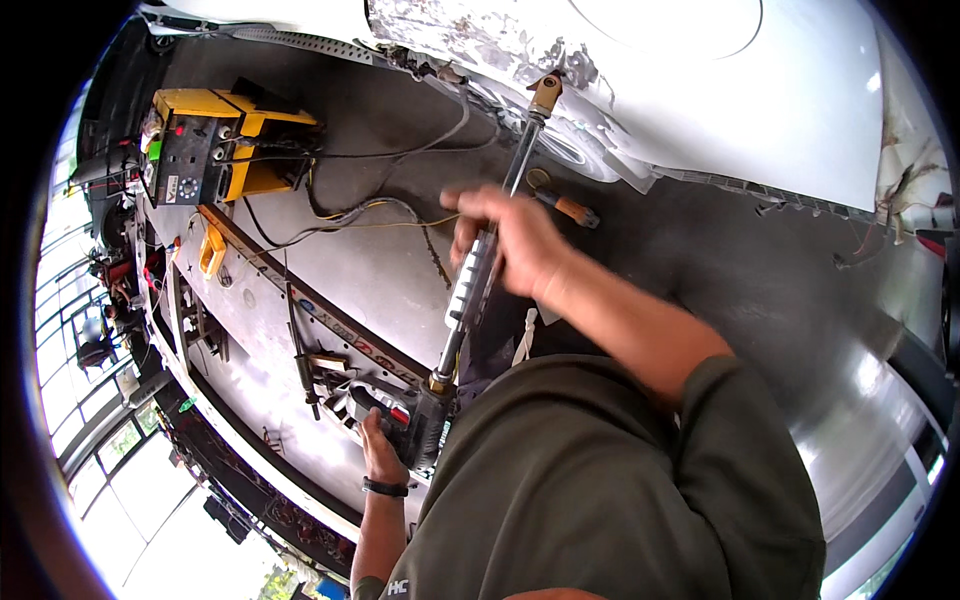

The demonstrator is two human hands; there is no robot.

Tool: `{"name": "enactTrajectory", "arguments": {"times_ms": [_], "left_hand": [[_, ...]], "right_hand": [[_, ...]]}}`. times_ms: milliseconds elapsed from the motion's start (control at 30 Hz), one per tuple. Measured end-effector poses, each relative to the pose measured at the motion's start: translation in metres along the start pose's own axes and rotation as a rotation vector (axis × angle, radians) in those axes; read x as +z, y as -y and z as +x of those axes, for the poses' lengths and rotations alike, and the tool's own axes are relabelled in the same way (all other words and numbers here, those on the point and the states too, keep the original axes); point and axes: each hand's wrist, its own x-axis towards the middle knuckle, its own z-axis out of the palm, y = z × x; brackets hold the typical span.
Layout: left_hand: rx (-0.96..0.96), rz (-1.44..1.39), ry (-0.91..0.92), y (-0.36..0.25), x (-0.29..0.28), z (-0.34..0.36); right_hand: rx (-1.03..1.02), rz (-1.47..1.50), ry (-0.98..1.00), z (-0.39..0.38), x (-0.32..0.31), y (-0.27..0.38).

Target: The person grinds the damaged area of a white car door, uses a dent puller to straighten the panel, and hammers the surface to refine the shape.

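Observation:
A long slide hammer dent puller reaches from my waist up to the white car panel, its steel shaft slanting to the upper right. The brass-coloured head meets the panel beside a scraped, bare-metal patch. Down by my body, my left hand is closed round the black handle end; most of its fingers are hidden. My right hand, somewhat blurred, wraps over the upper end of the ribbed silver sliding weight.
A yellow and black machine with a control panel stands at left, its cables trailing across to the car. An orange-handled tool lies below the panel. A curved brown metal beam and a yellow object are at left.

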Motion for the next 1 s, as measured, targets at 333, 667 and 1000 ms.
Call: {"name": "enactTrajectory", "arguments": {"times_ms": [333, 667, 1000], "left_hand": [[0.14, 0.352, 0.054, 0.03, -0.039, 0.031], [0.272, 0.649, 0.092, 0.038, -0.036, 0.036], [0.311, 0.69, 0.126, 0.039, -0.036, 0.05]], "right_hand": [[-0.135, -0.122, -0.097, -0.024, 0.014, -0.086], [0.048, -0.047, -0.142, -0.019, 0.008, -0.088], [0.058, -0.07, -0.144, -0.016, 0.007, -0.079]]}}
